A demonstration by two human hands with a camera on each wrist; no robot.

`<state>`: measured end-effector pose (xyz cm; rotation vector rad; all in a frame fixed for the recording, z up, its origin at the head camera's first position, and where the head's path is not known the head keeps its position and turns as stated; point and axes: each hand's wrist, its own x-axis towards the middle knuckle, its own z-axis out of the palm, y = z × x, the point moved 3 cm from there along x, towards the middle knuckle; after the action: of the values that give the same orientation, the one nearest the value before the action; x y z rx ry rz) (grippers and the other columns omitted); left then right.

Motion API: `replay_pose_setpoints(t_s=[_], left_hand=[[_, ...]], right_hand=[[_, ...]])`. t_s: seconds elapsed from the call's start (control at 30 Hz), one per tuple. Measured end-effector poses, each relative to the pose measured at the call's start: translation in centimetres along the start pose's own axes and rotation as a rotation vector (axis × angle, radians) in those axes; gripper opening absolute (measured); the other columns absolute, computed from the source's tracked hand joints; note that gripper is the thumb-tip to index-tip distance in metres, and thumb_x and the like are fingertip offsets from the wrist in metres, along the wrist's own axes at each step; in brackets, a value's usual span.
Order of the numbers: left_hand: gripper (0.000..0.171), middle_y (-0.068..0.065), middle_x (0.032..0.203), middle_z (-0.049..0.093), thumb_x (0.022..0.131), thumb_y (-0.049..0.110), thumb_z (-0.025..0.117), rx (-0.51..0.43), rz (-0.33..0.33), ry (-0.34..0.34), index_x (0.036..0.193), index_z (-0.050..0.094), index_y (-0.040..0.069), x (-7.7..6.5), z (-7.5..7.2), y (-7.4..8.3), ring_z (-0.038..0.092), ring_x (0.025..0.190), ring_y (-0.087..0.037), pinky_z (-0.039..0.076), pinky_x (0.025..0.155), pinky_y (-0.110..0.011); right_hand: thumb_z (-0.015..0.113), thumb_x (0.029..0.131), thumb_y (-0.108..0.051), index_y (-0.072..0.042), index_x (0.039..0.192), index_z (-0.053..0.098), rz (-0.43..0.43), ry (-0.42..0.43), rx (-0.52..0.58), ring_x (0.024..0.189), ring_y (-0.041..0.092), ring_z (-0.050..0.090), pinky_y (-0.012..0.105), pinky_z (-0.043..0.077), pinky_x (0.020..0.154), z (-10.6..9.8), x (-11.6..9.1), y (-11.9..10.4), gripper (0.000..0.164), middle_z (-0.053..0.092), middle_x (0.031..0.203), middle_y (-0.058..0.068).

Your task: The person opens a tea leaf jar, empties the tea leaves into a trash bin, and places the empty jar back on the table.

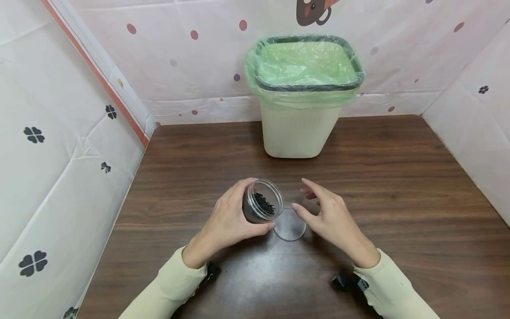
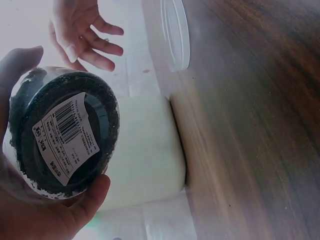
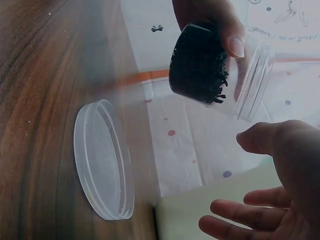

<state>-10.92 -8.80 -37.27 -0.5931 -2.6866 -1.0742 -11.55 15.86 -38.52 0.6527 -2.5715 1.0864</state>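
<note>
Grips a clear jar [image 3: 197, 62] of dark leafy bits [image 1: 264, 204], tilted above the worktop [image 1: 179, 177], in the left hand [image 1: 229, 219], with fingers clamped round its side. Likely light, rigid, slick; best held mid-body. Bears a barcode label [image 2: 67, 137] underneath, printed too finely to read. Holds the right hand [image 1: 330, 219] empty, with fingers apart.

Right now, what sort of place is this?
Likely a screened-off tabletop workspace, perhaps for recording: patterned sheeting hangs along the visible sides of a wood-grain table, and a lined bin stands right on it.
</note>
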Motion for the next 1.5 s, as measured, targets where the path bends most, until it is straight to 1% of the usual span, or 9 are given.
replay_pose_setpoints(t_s=[0.3, 0.53, 0.67, 0.87, 1.07, 1.33, 1.5], left_hand=[[0.101, -0.002, 0.118, 0.064, 0.057, 0.051, 0.092, 0.000, 0.006, 0.009, 0.141, 0.049, 0.015, 0.2, -0.1, 0.1, 0.060, 0.110, -0.019, 0.050, 0.093, -0.043], [0.100, 0.002, 0.115, 0.064, 0.057, 0.049, 0.093, -0.005, 0.017, 0.024, 0.140, 0.050, 0.015, 0.3, -0.2, 0.2, 0.060, 0.106, -0.015, 0.050, 0.090, -0.040], [0.099, 0.004, 0.114, 0.064, 0.057, 0.050, 0.092, -0.013, 0.005, 0.023, 0.140, 0.049, 0.018, 0.4, -0.4, 0.2, 0.060, 0.105, -0.013, 0.051, 0.089, -0.039], [0.097, 0.007, 0.114, 0.062, 0.058, 0.052, 0.091, -0.034, -0.008, 0.024, 0.140, 0.049, 0.020, 0.6, -0.8, 0.4, 0.059, 0.104, -0.011, 0.050, 0.089, -0.037], [0.098, 0.006, 0.114, 0.064, 0.058, 0.052, 0.091, -0.039, -0.004, 0.033, 0.139, 0.049, 0.019, 0.9, -1.0, 0.6, 0.059, 0.104, -0.011, 0.050, 0.089, -0.038], [0.097, 0.008, 0.113, 0.064, 0.059, 0.052, 0.092, -0.047, 0.006, 0.043, 0.139, 0.049, 0.018, 1.2, -1.2, 0.8, 0.060, 0.103, -0.010, 0.050, 0.089, -0.036], [0.098, 0.006, 0.112, 0.065, 0.058, 0.052, 0.092, -0.044, 0.019, 0.054, 0.139, 0.049, 0.017, 1.3, -1.4, 0.9, 0.061, 0.103, -0.011, 0.051, 0.088, -0.037]], right_hand=[[0.079, 0.088, -0.022, -0.004, 0.142, 0.054, 0.032, 0.010, 0.021, 0.095, 0.026, 0.069, 0.047, 0.056, 0.077, -0.5, 0.2, 0.1, 0.062, 0.071, 0.110, 0.006], [0.080, 0.086, -0.019, -0.006, 0.140, 0.056, 0.020, 0.062, 0.029, 0.091, 0.023, 0.069, 0.047, 0.056, 0.073, -0.8, 0.4, 0.0, 0.060, 0.073, 0.107, 0.003], [0.080, 0.086, -0.017, -0.006, 0.139, 0.057, 0.016, 0.085, 0.040, 0.090, 0.023, 0.070, 0.046, 0.056, 0.072, -1.2, 0.5, -0.2, 0.059, 0.073, 0.106, 0.003], [0.079, 0.087, -0.017, -0.006, 0.140, 0.057, 0.025, 0.089, 0.056, 0.092, 0.024, 0.070, 0.046, 0.056, 0.073, -1.6, 0.7, -0.4, 0.058, 0.072, 0.107, 0.003], [0.079, 0.087, -0.017, -0.006, 0.139, 0.057, 0.027, 0.097, 0.055, 0.092, 0.025, 0.070, 0.043, 0.056, 0.074, -1.8, 0.9, -0.6, 0.058, 0.072, 0.107, 0.003], [0.080, 0.086, -0.017, -0.005, 0.138, 0.058, 0.011, 0.127, 0.044, 0.089, 0.024, 0.070, 0.040, 0.056, 0.074, -2.0, 1.3, -0.9, 0.058, 0.073, 0.105, 0.002], [0.080, 0.086, -0.016, -0.006, 0.138, 0.059, 0.010, 0.140, 0.041, 0.088, 0.019, 0.069, 0.034, 0.055, 0.074, -2.2, 1.6, -1.1, 0.057, 0.073, 0.104, 0.000]])
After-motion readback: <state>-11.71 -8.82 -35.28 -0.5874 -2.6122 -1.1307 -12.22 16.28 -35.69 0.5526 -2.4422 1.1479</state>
